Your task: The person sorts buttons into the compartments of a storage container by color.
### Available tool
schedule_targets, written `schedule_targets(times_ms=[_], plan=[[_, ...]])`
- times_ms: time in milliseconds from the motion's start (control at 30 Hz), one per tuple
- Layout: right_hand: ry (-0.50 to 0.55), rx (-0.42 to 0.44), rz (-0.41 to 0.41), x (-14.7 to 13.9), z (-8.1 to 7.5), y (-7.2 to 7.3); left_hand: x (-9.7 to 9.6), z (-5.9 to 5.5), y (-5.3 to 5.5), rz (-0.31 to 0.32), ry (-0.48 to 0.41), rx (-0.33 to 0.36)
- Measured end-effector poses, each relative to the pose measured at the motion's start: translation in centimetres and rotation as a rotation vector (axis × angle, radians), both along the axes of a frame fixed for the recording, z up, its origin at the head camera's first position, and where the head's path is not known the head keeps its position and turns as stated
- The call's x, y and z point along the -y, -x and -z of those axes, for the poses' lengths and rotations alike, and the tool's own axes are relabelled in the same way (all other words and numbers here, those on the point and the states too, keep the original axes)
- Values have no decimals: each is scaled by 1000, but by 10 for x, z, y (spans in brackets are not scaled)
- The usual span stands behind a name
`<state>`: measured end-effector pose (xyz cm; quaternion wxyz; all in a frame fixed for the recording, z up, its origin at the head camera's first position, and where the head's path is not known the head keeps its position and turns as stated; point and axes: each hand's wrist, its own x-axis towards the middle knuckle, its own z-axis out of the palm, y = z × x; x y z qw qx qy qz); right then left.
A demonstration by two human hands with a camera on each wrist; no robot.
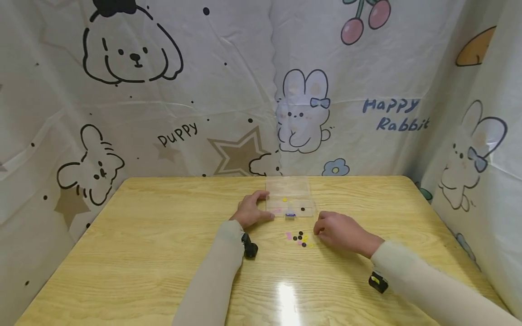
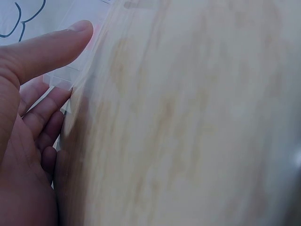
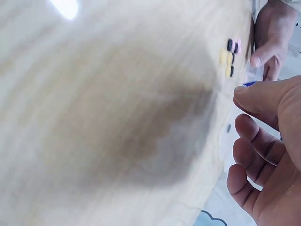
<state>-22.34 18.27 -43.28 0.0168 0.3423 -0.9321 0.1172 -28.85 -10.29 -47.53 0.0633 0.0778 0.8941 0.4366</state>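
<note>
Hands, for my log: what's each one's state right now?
Left hand: open, at the clear box.
Right hand: curled; whether it holds anything cannot be told.

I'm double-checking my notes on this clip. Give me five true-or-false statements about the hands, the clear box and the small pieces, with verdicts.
1. The left hand is at the left side of the clear box. True.
2. The loose pieces on the table lie nearer the person than the box does. True.
3. All the loose pieces are black. False: pink pieces and yellow pieces lie among them.
4. The right hand is to the right of the loose pieces. True.
5. The box holds nothing. False: a black piece shows in it.
</note>
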Motion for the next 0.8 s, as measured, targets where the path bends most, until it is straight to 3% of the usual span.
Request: schedule_targets(times_ms=[300, 800], plan=[[45, 10, -69, -2, 11, -7, -1, 0, 1, 2, 38, -3], [53, 35, -65, 7, 13, -10, 0, 0, 1, 6, 24, 3]])
